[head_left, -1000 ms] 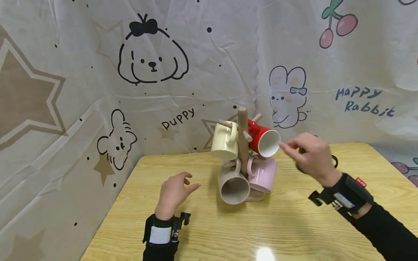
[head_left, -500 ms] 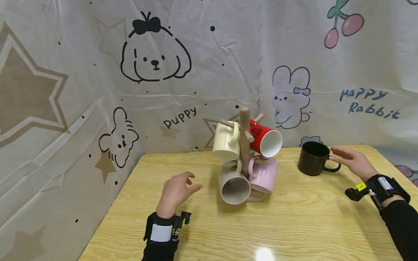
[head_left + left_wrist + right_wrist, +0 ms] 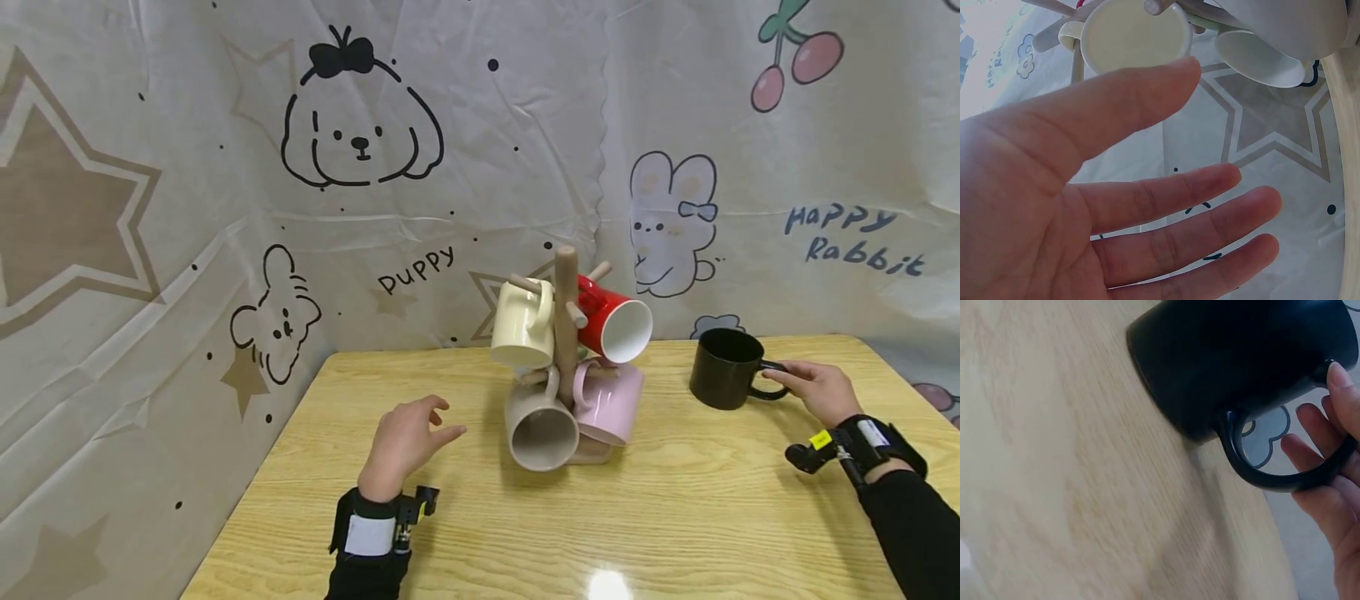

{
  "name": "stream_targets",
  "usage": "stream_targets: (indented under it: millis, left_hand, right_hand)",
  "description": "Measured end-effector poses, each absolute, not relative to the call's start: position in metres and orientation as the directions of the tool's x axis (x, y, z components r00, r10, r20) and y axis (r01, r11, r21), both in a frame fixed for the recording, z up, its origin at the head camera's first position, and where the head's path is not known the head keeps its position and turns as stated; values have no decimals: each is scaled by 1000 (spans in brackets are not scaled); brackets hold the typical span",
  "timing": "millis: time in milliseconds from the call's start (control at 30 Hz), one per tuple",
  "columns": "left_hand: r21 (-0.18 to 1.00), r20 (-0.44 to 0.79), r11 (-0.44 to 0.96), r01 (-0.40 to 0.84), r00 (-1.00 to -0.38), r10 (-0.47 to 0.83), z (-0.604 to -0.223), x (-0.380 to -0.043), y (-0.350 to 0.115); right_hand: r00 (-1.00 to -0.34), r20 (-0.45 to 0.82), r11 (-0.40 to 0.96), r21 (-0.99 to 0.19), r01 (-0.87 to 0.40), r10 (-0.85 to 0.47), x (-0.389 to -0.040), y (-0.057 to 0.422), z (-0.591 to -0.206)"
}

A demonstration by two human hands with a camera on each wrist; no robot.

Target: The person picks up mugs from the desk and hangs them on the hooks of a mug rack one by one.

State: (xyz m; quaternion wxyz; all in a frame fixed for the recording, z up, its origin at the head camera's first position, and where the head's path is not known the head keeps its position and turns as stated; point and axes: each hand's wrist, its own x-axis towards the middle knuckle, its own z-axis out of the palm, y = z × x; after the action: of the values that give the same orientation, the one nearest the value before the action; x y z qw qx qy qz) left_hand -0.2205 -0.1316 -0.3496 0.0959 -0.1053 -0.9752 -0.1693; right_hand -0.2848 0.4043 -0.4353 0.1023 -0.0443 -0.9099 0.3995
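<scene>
A black mug [image 3: 726, 369] stands upright on the table at the right, its handle turned towards my right hand [image 3: 821, 392]. That hand grips the handle [image 3: 1266, 481]: the thumb lies at its upper end and the fingers curl around the loop. My left hand [image 3: 405, 442] is held left of a wooden mug tree [image 3: 567, 333], fingers loosely spread and holding nothing. On the tree hang a cream mug [image 3: 522, 325], a red mug [image 3: 611, 321], a pink mug [image 3: 611, 404] and a greige mug [image 3: 542, 425]. Close past the left thumb, the cream mug's opening [image 3: 1138, 37] shows in the left wrist view.
The mug tree's base [image 3: 591, 452] rests on the wood-grain table [image 3: 652, 525], between both hands. Behind the table hangs a pale printed cloth [image 3: 510, 167] with cartoon animals. Its folds also run along the left side.
My right hand has left the red mug's rim, moved right to the black mug and taken its handle. The left hand stays almost where it was. The view has shifted slightly.
</scene>
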Motion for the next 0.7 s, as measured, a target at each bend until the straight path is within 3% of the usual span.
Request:
stream_targets:
  millis: [200, 467, 700]
  left_hand:
    - [322, 237, 916, 238, -957, 165, -349, -221, -134]
    - [356, 235, 903, 243, -958, 165, -344, -218, -131]
    - [419, 237, 869, 264, -955, 176, -337, -210, -125]
  right_hand:
    - [-963, 200, 657, -753, -32, 182, -274, 416, -422]
    - [-938, 324, 750, -650, -125, 124, -230, 414, -395]
    - [-966, 259, 654, -733, -187, 15, -195, 379, -383]
